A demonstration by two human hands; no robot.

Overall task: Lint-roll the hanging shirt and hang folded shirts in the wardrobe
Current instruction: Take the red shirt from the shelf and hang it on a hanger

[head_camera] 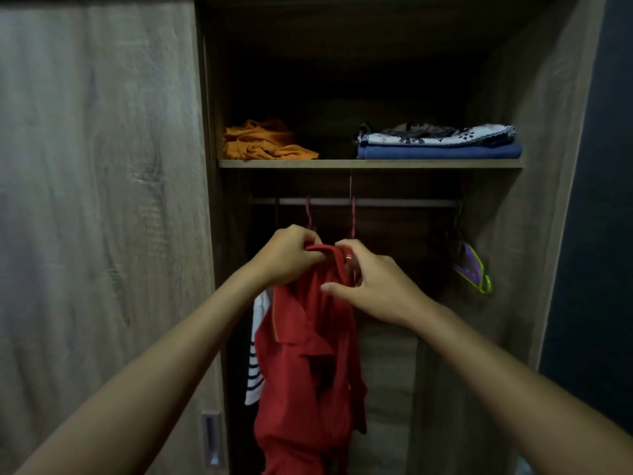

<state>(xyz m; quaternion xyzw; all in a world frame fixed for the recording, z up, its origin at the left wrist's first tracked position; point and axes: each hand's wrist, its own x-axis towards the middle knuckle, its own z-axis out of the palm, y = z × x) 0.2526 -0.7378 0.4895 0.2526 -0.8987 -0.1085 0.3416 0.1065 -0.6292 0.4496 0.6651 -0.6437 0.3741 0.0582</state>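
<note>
**Red shirt held at the wardrobe rail**

The wardrobe [534, 97] shelf [370, 163] held an orange garment [263, 142] at upper centre and a folded stack [438, 144] to its right. Below, at centre frame, the left hand [291, 257] and right hand [373, 286] each had a grip pinching the red shirt [308, 354] collar under the rail [394, 202]. A striped shirt [255, 354] hung just left of it

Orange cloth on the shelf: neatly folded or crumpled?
Crumpled: the orange cloth lies in loose, uneven bunches on the shelf.
</note>
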